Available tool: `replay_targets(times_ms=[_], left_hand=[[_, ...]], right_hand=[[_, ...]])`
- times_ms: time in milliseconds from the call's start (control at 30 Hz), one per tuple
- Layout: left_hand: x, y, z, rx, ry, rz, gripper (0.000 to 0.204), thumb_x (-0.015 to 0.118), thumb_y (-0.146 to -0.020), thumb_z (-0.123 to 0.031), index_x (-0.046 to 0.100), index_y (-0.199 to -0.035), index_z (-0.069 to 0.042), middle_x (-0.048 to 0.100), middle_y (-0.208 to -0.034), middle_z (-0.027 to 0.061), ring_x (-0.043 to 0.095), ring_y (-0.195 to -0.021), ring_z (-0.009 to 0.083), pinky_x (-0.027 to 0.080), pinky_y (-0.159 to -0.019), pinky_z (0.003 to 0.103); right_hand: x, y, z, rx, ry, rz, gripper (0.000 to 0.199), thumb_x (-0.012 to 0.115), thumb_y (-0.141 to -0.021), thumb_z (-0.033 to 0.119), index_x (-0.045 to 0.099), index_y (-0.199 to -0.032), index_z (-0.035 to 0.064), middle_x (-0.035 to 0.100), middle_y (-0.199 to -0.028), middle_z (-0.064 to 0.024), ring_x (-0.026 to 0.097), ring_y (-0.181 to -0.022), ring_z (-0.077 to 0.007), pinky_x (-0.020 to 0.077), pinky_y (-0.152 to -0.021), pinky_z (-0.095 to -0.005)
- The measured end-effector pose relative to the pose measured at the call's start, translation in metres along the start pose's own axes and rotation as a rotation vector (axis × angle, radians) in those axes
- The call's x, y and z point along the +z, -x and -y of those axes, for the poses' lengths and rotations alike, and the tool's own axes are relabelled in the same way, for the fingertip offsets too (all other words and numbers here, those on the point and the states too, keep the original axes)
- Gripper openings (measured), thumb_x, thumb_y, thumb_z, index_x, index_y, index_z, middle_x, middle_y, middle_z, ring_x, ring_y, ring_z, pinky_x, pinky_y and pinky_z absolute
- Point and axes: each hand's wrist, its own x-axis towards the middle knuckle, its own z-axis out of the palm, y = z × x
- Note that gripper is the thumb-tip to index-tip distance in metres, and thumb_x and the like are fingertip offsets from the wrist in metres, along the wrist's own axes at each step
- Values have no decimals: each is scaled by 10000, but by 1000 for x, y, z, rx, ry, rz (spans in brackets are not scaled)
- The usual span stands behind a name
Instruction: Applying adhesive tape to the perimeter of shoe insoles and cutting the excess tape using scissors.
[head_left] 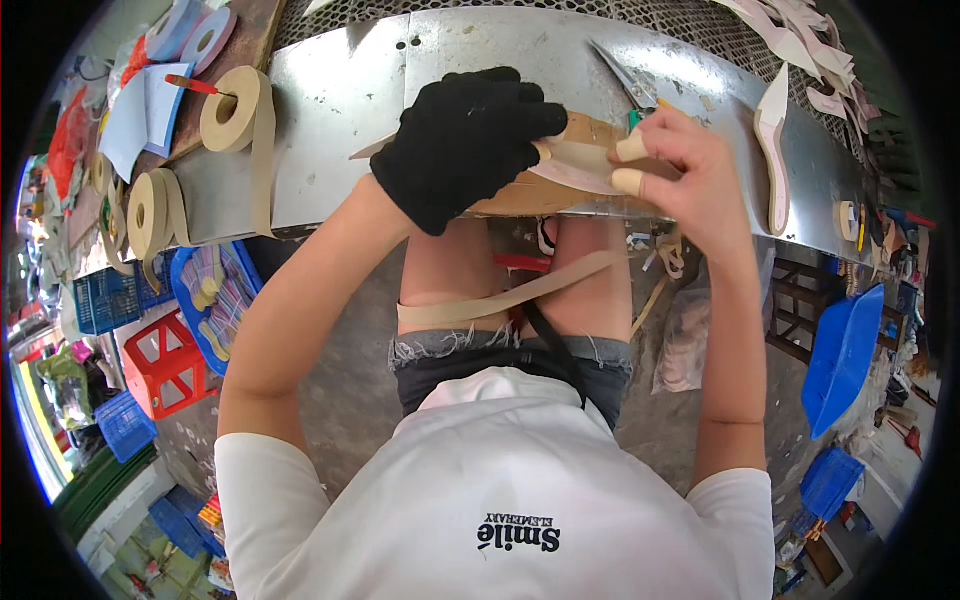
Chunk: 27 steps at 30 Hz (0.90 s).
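Note:
A pale pinkish, curved flat piece [578, 168] lies between my hands over a brown board [510, 200] at the near edge of the metal table. My left hand [470, 145], in a black glove with a bare fingertip showing, is closed on the left end of the piece; the palm and thumb are hidden. My right hand [690, 170] wears beige finger covers on thumb and forefinger, which pinch the right end. Just beyond the right hand lie pointed scissors [618, 72], their handles partly hidden. A long beige strip [515, 292] hangs across my thighs.
Beige tape rolls [232, 122] stand at the left, one with a red-handled tool in it. Further pale cut pieces [772, 140] lie at the right, on the table and the mesh [690, 25]. Below are a red stool [165, 365] and a blue tub [843, 360].

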Motion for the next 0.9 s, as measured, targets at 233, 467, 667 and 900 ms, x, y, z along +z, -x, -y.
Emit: replay_targets(times_ms=[233, 467, 667, 900], left_hand=[[5, -3, -18, 65, -253, 58, 255, 747, -622, -200, 641, -843, -131, 576, -835, 25, 584, -814, 229, 471, -640, 344], [-2, 0, -32, 68, -293, -15, 233, 717, -666, -268, 657, -842, -127, 634, -886, 43, 600, -881, 229, 480, -716, 374], [-36, -5, -38, -277, 168, 756, 302, 698, -734, -307, 677, -969, -118, 675, -886, 110, 620, -848, 304, 485, -763, 392], [-99, 4, -60, -355, 275, 761, 322, 632, -807, -380, 698, -915, -84, 665, -768, 138, 631, -713, 310, 495, -676, 375]], right_hand=[[12, 5, -14, -135, 84, -58, 139, 714, -706, 79, 679, -826, 17, 543, -751, -49, 532, -647, -154, 422, -578, -262], [15, 14, 33, -204, 279, -3, 128, 694, -704, 92, 632, -789, 19, 539, -737, -70, 554, -613, -242, 439, -551, -328], [5, 5, 61, -250, 116, 60, 132, 683, -753, 128, 627, -802, 19, 541, -688, -69, 556, -571, -224, 432, -535, -328], [-77, -9, 63, 232, -384, 385, 247, 652, -820, 263, 645, -787, 18, 535, -571, 14, 422, -414, -26, 315, -398, -165]])
